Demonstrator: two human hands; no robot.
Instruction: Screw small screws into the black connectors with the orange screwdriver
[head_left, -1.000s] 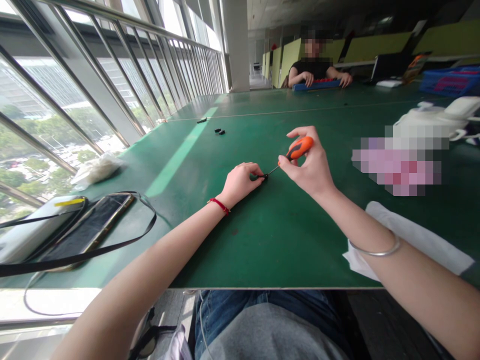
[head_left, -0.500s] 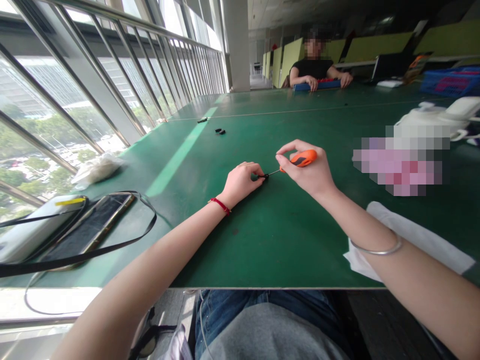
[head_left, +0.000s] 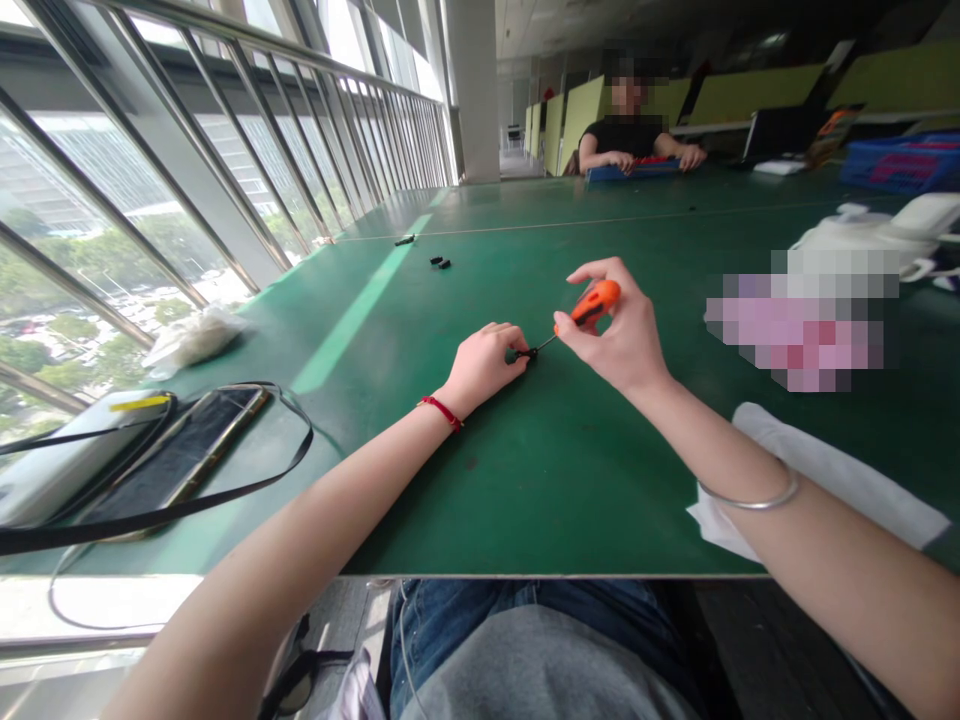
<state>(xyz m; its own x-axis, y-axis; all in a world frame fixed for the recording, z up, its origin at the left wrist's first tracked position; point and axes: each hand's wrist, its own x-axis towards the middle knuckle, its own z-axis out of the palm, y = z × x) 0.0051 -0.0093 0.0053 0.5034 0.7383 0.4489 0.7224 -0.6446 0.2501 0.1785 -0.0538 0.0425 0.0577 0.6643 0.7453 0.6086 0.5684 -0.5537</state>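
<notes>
Left hand (head_left: 486, 367) pinches black part (head_left: 532, 354) — right hand (head_left: 628, 338) (half-curled) holds screwdriver (head_left: 600, 299).

Compared with half a second ago, the right hand (head_left: 628, 328) is opened wider: the forefinger, then almost closed onto the thumb, is now lifted well away from it. The orange screwdriver (head_left: 601, 297) is tipped up more steeply, its handle then being held flatter. Against one second ago, the handle is held slightly lower and is turned so that more orange and less of the dark inlay is shown. Across the worktop (head_left: 525, 480), a co-worker's hand (head_left: 621, 160) is laid flatter at the blue tray (head_left: 634, 173).
</notes>
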